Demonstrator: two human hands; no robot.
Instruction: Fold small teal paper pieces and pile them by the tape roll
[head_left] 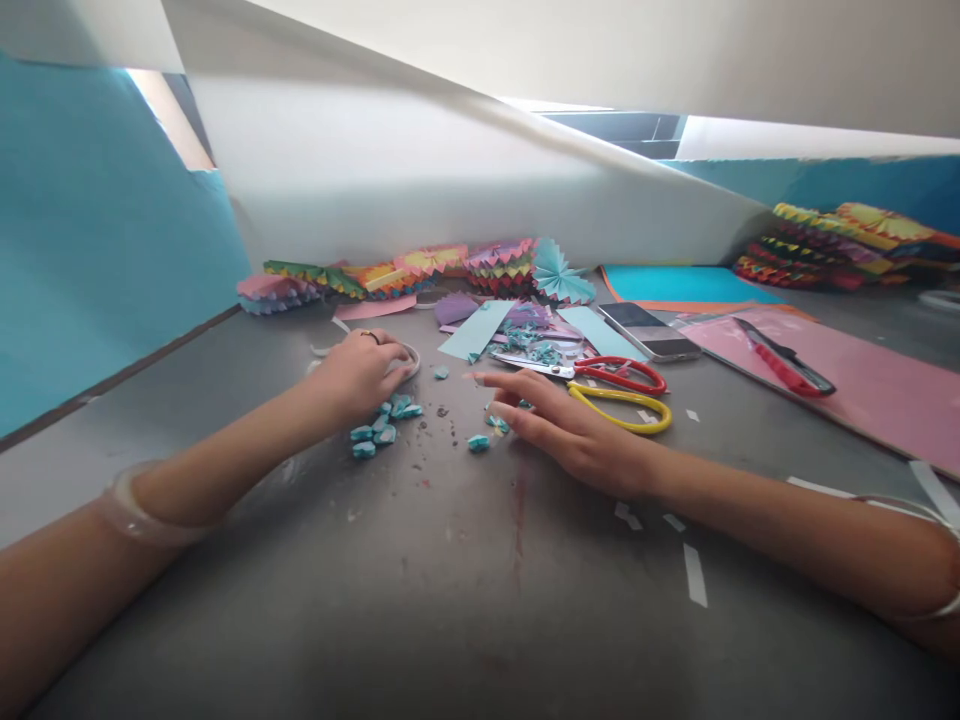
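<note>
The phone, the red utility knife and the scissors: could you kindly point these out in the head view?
the phone (646, 332), head view, on its screen.
the red utility knife (776, 360), head view, on its handle.
the scissors (626, 428), head view, on the yellow handle.

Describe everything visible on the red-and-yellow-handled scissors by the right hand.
The red-and-yellow-handled scissors lie flat on the grey tabletop, pointing left. They have a red plastic finger loop above a larger yellow plastic finger loop, and narrow steel blades that look closed. The blade tips reach over scattered paper scraps, and the handles sit on the tabletop. The fingers of the right hand lie just below the blades, but contact cannot be told.
</note>
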